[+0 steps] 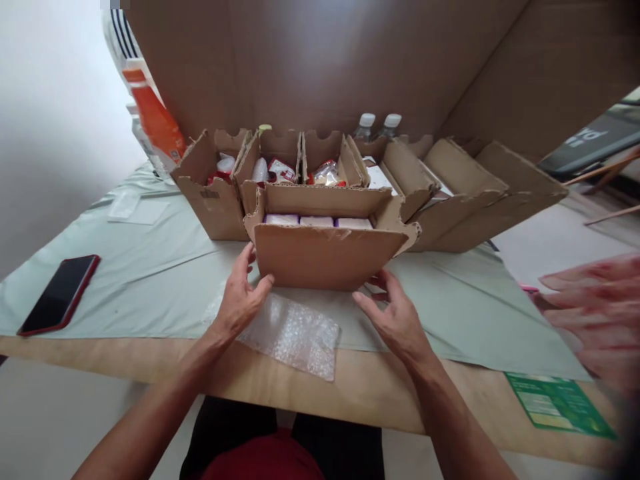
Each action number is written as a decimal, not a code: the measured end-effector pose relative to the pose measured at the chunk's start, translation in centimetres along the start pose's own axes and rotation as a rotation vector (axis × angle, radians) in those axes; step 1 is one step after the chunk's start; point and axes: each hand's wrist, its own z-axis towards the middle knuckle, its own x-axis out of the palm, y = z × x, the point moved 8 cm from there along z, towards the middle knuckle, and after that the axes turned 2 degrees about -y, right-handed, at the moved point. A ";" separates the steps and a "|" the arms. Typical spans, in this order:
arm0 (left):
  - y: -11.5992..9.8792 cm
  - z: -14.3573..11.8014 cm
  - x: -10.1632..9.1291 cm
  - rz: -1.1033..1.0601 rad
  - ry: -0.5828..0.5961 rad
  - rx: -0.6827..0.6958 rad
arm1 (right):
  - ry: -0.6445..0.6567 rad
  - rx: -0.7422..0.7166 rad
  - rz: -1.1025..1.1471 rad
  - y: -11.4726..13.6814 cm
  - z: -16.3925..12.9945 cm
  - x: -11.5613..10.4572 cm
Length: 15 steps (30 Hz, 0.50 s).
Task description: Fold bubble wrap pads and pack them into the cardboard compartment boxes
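A small open cardboard box stands in the middle of the table with white packets lined up inside. My left hand is at its lower left corner, thumb touching the front wall, fingers apart. My right hand is at its lower right corner, fingers spread and reaching under the edge. Neither hand has lifted the box. A sheet of bubble wrap lies on the table between my wrists.
Behind stand several open cardboard boxes with packaged goods, two bottles and an orange bottle. A phone in a red case lies at left. Another person's blurred hand reaches in at right, above a green leaflet.
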 end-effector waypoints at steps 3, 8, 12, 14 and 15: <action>0.7 0.2 1.3 -0.058 0.068 -0.044 | -0.017 -0.009 -0.008 0.4 0.8 0.2; 1.4 0.5 0.6 -0.040 -0.031 -0.026 | -0.064 0.005 0.023 0.4 0.5 1.4; 1.3 0.3 -0.4 -0.004 -0.007 0.014 | -0.079 -0.009 0.062 0.1 -0.2 1.4; 0.7 -0.6 -1.7 0.072 -0.001 0.045 | -0.090 0.003 0.029 0.0 -1.2 0.6; 0.3 -1.4 -2.4 0.132 0.000 0.059 | -0.099 -0.006 -0.011 0.2 -1.9 0.0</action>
